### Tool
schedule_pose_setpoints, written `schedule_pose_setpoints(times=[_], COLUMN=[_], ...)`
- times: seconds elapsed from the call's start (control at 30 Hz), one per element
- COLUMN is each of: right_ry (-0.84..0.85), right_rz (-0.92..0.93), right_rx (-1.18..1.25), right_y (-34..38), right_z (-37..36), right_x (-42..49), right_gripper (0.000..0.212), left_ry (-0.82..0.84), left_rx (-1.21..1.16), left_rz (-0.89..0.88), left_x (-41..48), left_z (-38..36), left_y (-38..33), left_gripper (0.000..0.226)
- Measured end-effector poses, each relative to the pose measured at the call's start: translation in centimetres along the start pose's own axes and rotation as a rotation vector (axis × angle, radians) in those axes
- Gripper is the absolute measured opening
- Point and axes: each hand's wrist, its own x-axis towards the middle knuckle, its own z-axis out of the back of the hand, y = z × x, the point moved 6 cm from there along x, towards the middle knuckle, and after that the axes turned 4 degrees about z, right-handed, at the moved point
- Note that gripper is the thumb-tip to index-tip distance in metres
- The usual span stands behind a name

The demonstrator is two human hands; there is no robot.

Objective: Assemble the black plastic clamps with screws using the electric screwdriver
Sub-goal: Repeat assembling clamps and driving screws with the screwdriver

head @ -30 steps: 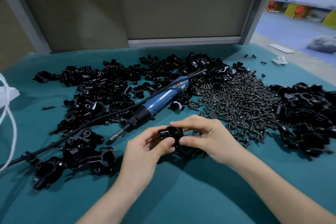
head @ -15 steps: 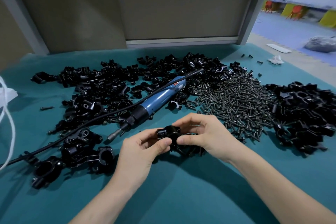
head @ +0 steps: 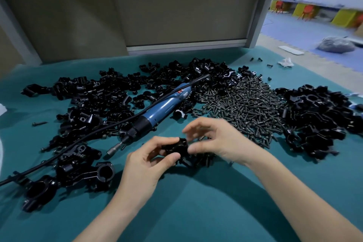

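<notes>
One clamp [head: 176, 147] is gripped in the left hand [head: 145, 165]; the right hand [head: 222, 141], loosely open just beside it, is held nearer the screws [head: 241, 104] heaped toward the right edge of the counter [head: 196, 212].

1. Cloth [head: 196, 212]: plain teal.
2. Clamp [head: 174, 146]: glossy black, and the piles [head: 94, 100] are black too.
3. Screws [head: 241, 104]: dark grey-black with a dull shine.
4. Screwdriver [head: 163, 108]: blue body, black collar, silver bit, small red and white label.
5. Cable [head: 78, 139]: black.
6. Panel [head: 176, 12]: plain olive-grey, in a grey frame [head: 263, 6].
7. Floor [head: 290, 31]: blue, with red-orange chairs [head: 307, 11] and yellow blocks [head: 344, 18].
</notes>
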Motion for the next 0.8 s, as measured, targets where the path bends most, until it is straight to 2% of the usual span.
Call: schedule_pose_setpoints(times=[0.13, 0.17, 0.23, 0.3, 0.6, 0.7, 0.73, 0.8], right_ry=[-0.438, -0.488, -0.436, -0.344, -0.266, -0.271, -0.332, -0.481], right_rz=[-0.090, -0.158, -0.307, -0.376, -0.335, -0.277, -0.229, -0.125], right_rx=[-0.364, -0.490, -0.652, -0.701, -0.861, -0.982, -0.935, -0.652], right_y=[-0.9, -1.7, -3.6, -4.6, -5.0, -4.5, -3.8, -1.8], right_z=[7.2, 8.5, 9.7, 9.8, 8.1, 7.4, 7.5, 7.5], right_x=[-0.3, -0.6, -0.9, -1.0, 0.3, 0.4, 0.3, -0.3], right_gripper=[0.014, 0.013, 0.010, 0.006, 0.012, 0.004, 0.004, 0.003], left_ry=[-0.023, -0.020, -0.015, -0.018, -0.032, -0.028, -0.026, -0.020], left_rx=[-0.054, -0.060, -0.067, -0.074, -0.102, -0.113, -0.116, -0.117], left_rz=[0.030, 0.037, 0.040, 0.040, 0.027, 0.029, 0.031, 0.035], left_x=[0.1, 0.1, 0.1, 0.0, 0.1, 0.0, 0.0, 0.1], left_z=[0.2, 0.3, 0.2, 0.2, 0.2, 0.1, 0.2, 0.2], left_y=[0.3, 0.3, 0.3, 0.3, 0.1, 0.1, 0.1, 0.3], left_gripper=[0.025, 0.025, 0.026, 0.026, 0.025, 0.025, 0.025, 0.025])
